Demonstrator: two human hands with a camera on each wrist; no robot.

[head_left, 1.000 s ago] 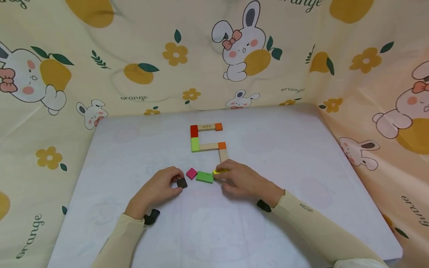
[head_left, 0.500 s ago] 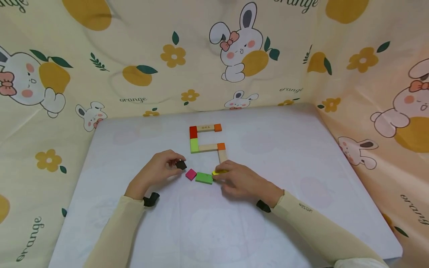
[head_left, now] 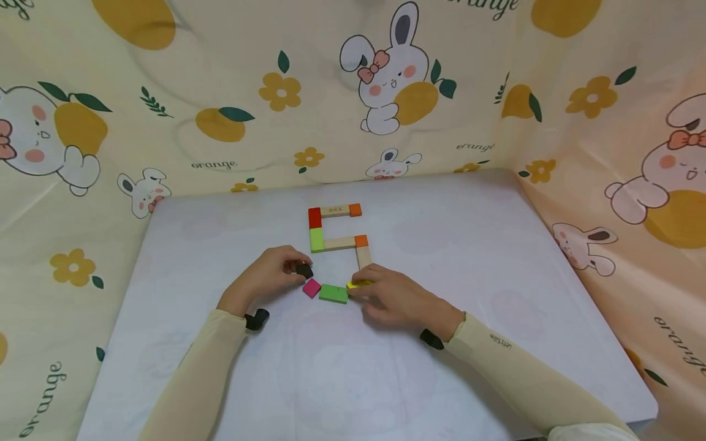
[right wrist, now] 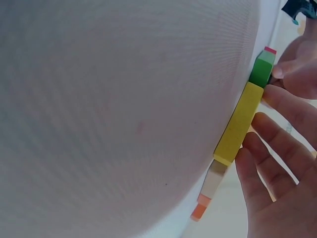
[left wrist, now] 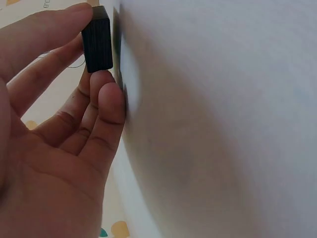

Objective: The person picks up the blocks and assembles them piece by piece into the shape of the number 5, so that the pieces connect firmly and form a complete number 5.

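In the head view my left hand (head_left: 276, 269) pinches a small black block (head_left: 304, 271) between thumb and fingertips. The left wrist view shows the black block (left wrist: 98, 40) held just off the white surface. Close by, below it, lies a pink block (head_left: 311, 288), turned cornerwise, next to a flat green block (head_left: 333, 294). My right hand (head_left: 394, 297) rests its fingertips on a yellow block (head_left: 357, 284) and largely covers it in the head view. In the right wrist view those fingers (right wrist: 277, 124) lie along the yellow block (right wrist: 238, 124), which meets the green one.
Beyond the hands, a line of blocks runs on: a plain wooden block (head_left: 364, 256), an orange one (head_left: 361, 241), another wooden one (head_left: 339, 244), lime (head_left: 317, 240), red (head_left: 314, 217), then wood and orange (head_left: 355, 210). A rabbit-print cloth (head_left: 309, 73) surrounds the white table (head_left: 469, 245).
My left hand has lifted the black block away from the near side and brought it up and right, above the pink block. The right hand stays at the yellow block.
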